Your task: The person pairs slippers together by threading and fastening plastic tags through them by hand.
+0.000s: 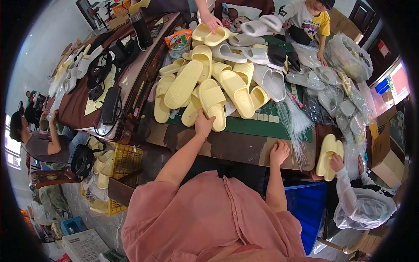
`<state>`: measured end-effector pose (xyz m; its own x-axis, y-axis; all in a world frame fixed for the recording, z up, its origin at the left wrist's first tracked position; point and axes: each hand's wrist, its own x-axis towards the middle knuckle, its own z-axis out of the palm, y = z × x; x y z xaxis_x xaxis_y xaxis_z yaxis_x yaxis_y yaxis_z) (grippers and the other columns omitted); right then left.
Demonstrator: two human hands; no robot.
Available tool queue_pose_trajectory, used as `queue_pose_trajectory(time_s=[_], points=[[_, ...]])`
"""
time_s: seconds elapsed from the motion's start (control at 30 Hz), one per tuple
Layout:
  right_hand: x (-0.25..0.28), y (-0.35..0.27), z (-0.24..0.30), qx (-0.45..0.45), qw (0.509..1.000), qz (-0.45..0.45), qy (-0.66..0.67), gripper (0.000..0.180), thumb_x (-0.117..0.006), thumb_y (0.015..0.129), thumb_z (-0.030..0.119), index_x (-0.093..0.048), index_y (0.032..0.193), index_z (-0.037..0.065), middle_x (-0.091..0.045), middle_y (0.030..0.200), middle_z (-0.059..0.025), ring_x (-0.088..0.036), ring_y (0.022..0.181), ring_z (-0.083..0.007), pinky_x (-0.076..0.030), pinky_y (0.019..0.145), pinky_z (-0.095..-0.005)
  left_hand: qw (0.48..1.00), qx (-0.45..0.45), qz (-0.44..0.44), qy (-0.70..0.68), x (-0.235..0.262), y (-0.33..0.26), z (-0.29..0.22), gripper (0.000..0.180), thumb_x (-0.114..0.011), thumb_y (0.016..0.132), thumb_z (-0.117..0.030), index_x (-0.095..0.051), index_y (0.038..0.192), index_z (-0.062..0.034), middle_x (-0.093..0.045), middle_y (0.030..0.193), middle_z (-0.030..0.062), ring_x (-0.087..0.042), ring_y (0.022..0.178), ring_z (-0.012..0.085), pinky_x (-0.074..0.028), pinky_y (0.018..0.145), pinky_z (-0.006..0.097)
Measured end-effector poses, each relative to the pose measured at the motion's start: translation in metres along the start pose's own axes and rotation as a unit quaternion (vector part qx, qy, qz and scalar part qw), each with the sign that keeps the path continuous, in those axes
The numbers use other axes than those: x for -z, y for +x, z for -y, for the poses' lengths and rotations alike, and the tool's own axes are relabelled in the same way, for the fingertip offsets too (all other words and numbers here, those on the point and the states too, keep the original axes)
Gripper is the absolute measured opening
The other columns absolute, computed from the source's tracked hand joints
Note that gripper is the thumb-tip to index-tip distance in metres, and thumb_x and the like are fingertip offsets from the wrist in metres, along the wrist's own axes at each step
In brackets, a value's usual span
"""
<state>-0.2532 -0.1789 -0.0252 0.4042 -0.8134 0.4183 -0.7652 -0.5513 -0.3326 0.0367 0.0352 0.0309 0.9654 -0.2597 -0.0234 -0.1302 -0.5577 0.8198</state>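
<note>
My left hand [204, 122] is closed on the near end of a yellow slipper [213, 100], its thumb on top. That slipper lies at the front of a heap of yellow slippers [184, 85] and grey slippers [269, 81] on the table. My right hand [279, 153] rests at the table's near edge with its fingers curled in, and nothing shows in it. Just beyond it, a bundle of clear plastic strands [293, 126] hangs over the edge.
Across the table, another person's hand [211, 22] touches a yellow slipper. At right, a person in translucent sleeves holds a yellow pair [330, 156]. Bagged slippers [331, 94] lie at the right. A blue bin [305, 209] and a yellow crate [124, 174] stand below.
</note>
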Motion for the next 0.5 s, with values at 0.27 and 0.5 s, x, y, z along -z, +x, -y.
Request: queue_pose_trajectory(time_s=[0.27,0.5], points=[[0.002,-0.001,-0.009,0.012,1.000,-0.022,0.016,0.022,-0.062,0.078,0.016,-0.062,0.099,0.011,-0.056,0.111,-0.0078,-0.048,0.105,-0.0307,-0.039,0.088,-0.0437,0.997,-0.011,0.045,-0.061,-0.024,-0.017,0.006,0.050,-0.067,0.076,-0.015,-0.046,0.118,0.0011,-0.061,0.105,0.0219,-0.061,0.095,0.0343,-0.048,0.081,0.039],[0.005,-0.006,-0.001,0.039,0.995,-0.022,0.091,0.015,-0.061,0.075,0.012,-0.064,0.090,0.012,-0.057,0.104,-0.0055,-0.050,0.102,-0.0284,-0.039,0.086,-0.0422,0.916,0.042,0.340,-0.210,-0.011,-0.053,0.073,0.045,-0.060,0.081,-0.001,-0.045,0.123,0.0035,-0.060,0.109,0.0116,-0.059,0.095,0.0182,-0.048,0.081,0.030]])
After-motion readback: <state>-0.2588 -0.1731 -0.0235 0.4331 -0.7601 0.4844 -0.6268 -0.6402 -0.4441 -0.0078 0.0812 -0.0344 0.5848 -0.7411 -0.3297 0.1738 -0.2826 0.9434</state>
